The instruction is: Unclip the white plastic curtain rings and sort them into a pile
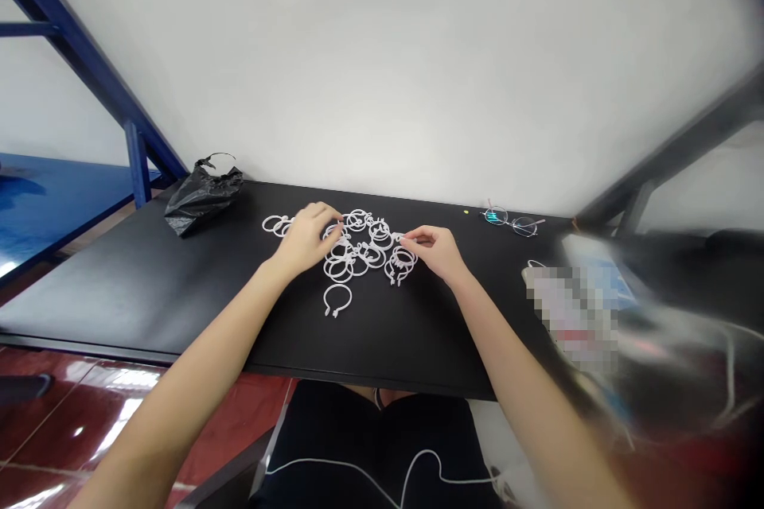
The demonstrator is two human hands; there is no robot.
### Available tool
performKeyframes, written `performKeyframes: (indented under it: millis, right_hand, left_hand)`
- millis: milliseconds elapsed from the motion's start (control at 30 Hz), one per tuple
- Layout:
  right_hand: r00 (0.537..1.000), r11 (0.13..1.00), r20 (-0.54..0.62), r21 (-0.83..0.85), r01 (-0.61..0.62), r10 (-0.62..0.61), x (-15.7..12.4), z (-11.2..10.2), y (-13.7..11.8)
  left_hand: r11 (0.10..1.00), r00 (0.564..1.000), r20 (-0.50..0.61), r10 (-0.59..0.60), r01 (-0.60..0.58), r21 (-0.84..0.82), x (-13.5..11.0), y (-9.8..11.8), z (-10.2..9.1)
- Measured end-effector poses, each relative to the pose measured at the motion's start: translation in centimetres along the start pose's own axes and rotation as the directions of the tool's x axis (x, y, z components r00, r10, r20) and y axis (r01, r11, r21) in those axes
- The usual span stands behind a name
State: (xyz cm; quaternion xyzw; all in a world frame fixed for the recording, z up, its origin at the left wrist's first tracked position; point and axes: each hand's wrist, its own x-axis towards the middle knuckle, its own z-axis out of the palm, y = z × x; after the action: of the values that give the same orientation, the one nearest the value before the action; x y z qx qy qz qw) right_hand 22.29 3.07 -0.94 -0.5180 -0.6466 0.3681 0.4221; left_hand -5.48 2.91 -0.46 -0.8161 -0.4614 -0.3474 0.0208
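On black tabletop (382,334) by pale wall (382,79): left fingers (328,213) parted over white rings (360,249), right fingers (417,242) pinching one.

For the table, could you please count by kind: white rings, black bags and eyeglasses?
White rings: at least 10; they overlap, so I cannot tell exactly
Black bag: 1
Eyeglasses: 1 pair
Total: at least 12

A black plastic bag (203,197) and round eyeglasses (509,221) rest on the black table (149,278).
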Motion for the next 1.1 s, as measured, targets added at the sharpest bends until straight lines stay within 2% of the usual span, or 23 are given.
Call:
performKeyframes:
  millis: [100,167,233,300,433,567,667,767,900,1100]
  right_hand:
    - [0.990,0.993,-0.135,0.102,0.056,-0.042,0.0,0.6,-0.2]
    - [0.983,0.972,-0.169,0.213,0.101,-0.065,-0.3,1.5,-0.6]
    - [0.989,0.943,-0.101,0.305,0.135,-0.109,-1.1,2.6,-1.1]
    - [0.982,0.927,-0.028,0.325,0.186,-0.187,-2.0,3.8,-1.6]
    - [0.961,0.924,0.045,0.292,0.247,-0.271,-3.4,5.1,-2.3]
    - [0.952,0.935,-0.012,0.181,0.304,-0.307,-3.6,4.9,-2.5]
    - [0.938,0.930,-0.064,0.128,0.346,-0.340,-3.7,4.6,-2.7]
    - [0.898,0.895,-0.088,0.087,0.437,-0.430,-3.8,4.6,-2.8]
    - [0.832,0.838,-0.119,0.001,0.546,-0.542,-3.9,4.5,-2.8]
    - [0.840,0.841,-0.042,-0.038,0.540,-0.541,-3.8,4.3,-2.7]
  left_hand:
    - [0.989,0.990,0.061,0.127,-0.122,-0.080,-0.2,2.2,0.9]
    - [0.977,0.985,0.067,0.162,-0.151,-0.150,-0.4,3.3,1.4]
    - [0.962,0.982,0.060,0.181,-0.163,-0.221,-0.7,4.1,1.9]
    - [0.944,0.979,0.055,0.195,-0.172,-0.281,-0.9,4.5,2.1]
    - [0.918,0.973,0.061,0.223,-0.188,-0.349,-1.0,4.8,2.1]
    - [0.907,0.960,0.064,0.271,-0.233,-0.350,-0.9,4.7,2.0]
    - [0.908,0.966,0.007,0.259,-0.241,-0.342,-0.9,4.5,2.2]
    - [0.911,0.964,-0.058,0.261,-0.265,-0.317,-0.8,4.4,2.3]
    - [0.911,0.960,-0.065,0.271,-0.278,-0.305,-0.8,4.4,2.4]
    - [0.916,0.960,-0.024,0.278,-0.272,-0.296,-1.0,4.2,2.6]
